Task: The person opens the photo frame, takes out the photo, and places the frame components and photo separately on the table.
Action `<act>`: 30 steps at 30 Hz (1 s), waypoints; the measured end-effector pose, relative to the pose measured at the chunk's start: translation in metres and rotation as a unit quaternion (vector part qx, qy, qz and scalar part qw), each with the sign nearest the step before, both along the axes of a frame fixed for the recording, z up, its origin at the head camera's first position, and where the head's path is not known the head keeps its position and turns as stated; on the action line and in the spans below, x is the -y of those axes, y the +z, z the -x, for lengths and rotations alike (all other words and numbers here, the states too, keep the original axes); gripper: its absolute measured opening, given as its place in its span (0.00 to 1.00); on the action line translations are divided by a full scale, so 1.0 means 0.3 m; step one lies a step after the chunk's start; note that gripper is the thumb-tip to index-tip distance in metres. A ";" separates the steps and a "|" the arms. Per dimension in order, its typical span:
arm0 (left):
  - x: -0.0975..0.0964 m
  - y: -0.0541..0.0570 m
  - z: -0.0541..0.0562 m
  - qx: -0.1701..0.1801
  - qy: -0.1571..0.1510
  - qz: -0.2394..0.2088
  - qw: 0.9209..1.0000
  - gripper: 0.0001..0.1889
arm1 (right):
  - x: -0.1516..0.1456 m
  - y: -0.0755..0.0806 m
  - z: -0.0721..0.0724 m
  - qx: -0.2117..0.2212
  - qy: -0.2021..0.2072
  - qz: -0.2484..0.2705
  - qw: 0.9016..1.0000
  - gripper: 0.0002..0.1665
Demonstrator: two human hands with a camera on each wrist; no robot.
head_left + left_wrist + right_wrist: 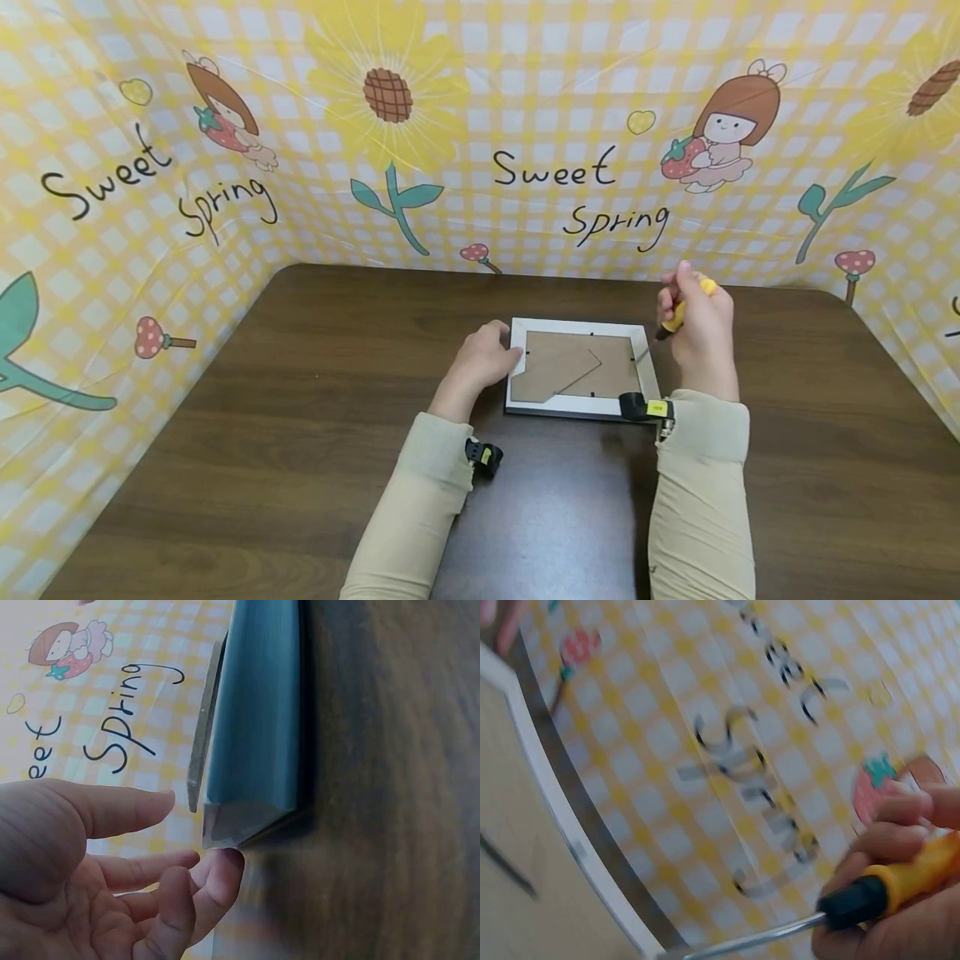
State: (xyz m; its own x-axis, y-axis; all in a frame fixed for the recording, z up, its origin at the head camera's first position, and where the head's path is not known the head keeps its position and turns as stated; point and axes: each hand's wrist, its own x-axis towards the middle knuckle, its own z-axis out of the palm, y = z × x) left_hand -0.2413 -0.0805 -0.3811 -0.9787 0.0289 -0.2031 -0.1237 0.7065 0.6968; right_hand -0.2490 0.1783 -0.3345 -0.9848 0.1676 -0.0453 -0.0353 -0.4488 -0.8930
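Note:
A picture frame (585,407) lies back side up on the table, its white border round a brown backing board (562,346) with small black tabs at the sides. My right hand (705,333) grips a screwdriver (855,904) by its yellow handle; the metal shaft reaches down to the frame's right side, near the tab there. At the frame's left end is my left hand (483,354), fingers loosely bent. In the left wrist view one fingertip meets the corner of the frame's teal-looking side, while the thumb (135,810) stands a little apart from it.
The dark wooden table (300,433) runs out on both sides of the frame. A yellow checked cloth (525,108) with printed flowers and lettering walls it at the back and sides. Black straps with small devices (484,457) sit at both wrists.

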 end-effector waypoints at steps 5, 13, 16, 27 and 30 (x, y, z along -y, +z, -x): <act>0.001 -0.004 0.003 -0.001 0.000 -0.007 1.000 0.26 | 0.084 -0.001 0.018 -0.036 0.023 0.099 0.994 0.29; 0.002 -0.007 0.005 0.003 -0.001 -0.005 1.000 0.26 | 0.193 -0.041 0.046 -0.049 0.090 0.168 0.980 0.35; 0.002 -0.009 0.007 0.006 -0.004 0.003 1.000 0.26 | 0.221 -0.062 0.053 -0.043 0.093 0.213 0.972 0.39; 0.001 -0.008 0.007 0.013 -0.007 0.020 1.000 0.25 | 0.280 -0.118 0.069 0.033 0.019 0.313 0.949 0.43; 0.003 -0.009 0.009 0.008 -0.008 0.023 1.000 0.24 | 0.287 -0.129 0.074 0.060 0.001 0.335 0.940 0.43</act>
